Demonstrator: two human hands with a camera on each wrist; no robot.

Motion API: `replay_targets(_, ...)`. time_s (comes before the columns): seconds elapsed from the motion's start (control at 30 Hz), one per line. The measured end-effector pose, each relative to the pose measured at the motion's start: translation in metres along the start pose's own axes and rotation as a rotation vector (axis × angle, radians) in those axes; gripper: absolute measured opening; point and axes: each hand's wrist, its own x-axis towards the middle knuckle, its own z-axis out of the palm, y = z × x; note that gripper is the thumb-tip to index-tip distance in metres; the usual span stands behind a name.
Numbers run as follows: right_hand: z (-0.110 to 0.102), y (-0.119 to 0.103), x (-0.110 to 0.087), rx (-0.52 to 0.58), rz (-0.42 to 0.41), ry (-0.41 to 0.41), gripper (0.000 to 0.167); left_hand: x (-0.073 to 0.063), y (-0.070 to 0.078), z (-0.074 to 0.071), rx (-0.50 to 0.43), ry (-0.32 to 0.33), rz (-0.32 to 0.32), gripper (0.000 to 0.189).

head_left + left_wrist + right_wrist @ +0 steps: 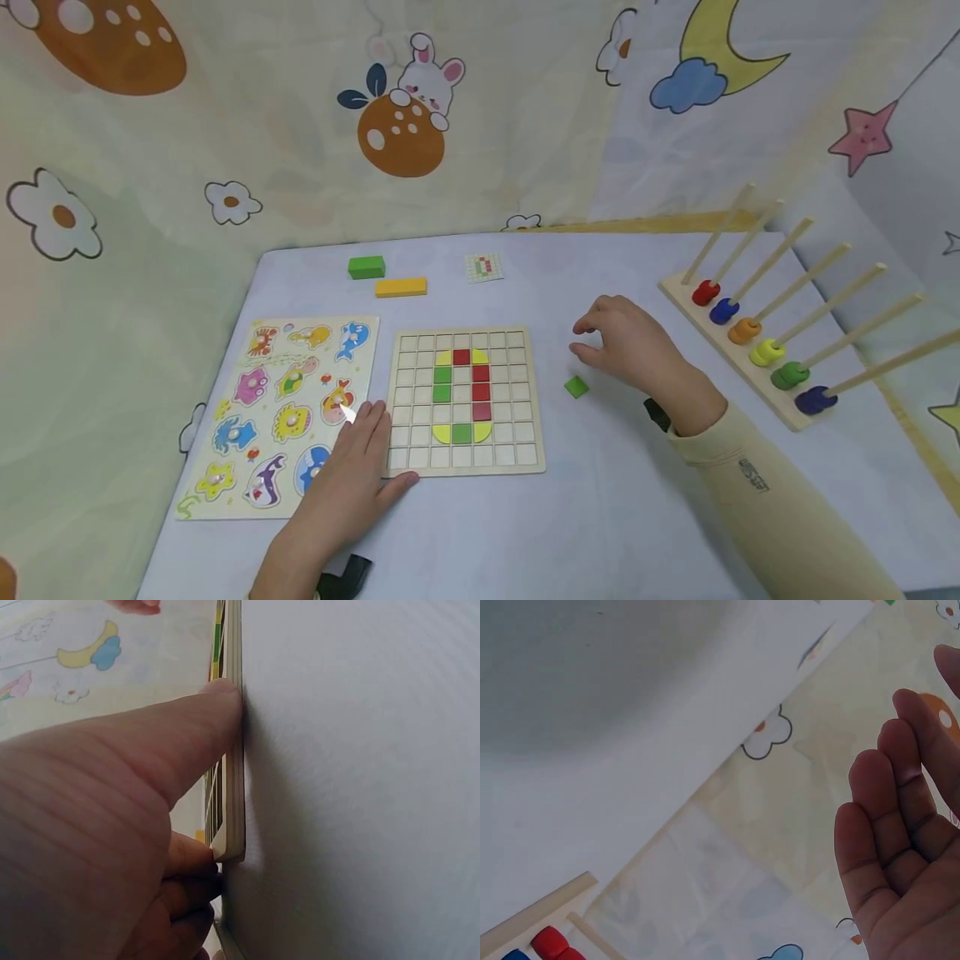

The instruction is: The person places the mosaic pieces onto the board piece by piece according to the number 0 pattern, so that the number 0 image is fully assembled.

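Observation:
A wooden grid board (pixel 467 403) lies flat with red, green and yellow tiles set in a ring. My left hand (pixel 358 463) rests at its lower left corner. The left thumb (pixel 176 724) touches the front edge, and the other fingers lie along the left side, partly over a sea-animal peg puzzle (pixel 258 417). Right of the board, my right hand (pixel 628 346) hovers with bent, spread fingers and holds nothing. Just below its thumb, a loose green square tile (pixel 577 387) lies on the table. In the right wrist view the right fingers (pixel 874 787) are loosely bent.
Behind the board are a green block (pixel 367 267), a yellow block (pixel 401 287) and a small pattern card (pixel 483 267). A bead rack (pixel 738 354) with tall wooden pegs and coloured beads stands at the right. A printed cloth (pixel 525 117) hangs behind the table.

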Motion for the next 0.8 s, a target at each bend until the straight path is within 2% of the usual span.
replay_targets(0.23, 0.017, 0.006, -0.015, -0.013, 0.005, -0.042, 0.026, 0.000, 0.001, -0.001, -0.003, -0.010, 0.001, 0.097)
replay_targets(0.5, 0.037, 0.009, -0.022, -0.067, 0.000, -0.111, 0.030, 0.000, 0.002, -0.001, -0.005, -0.010, -0.008, 0.097)
replay_targets(0.8, 0.043, 0.012, -0.027, -0.065, -0.054, -0.076, 0.020, 0.000, 0.000, 0.001, -0.009, -0.013, 0.000, 0.097)
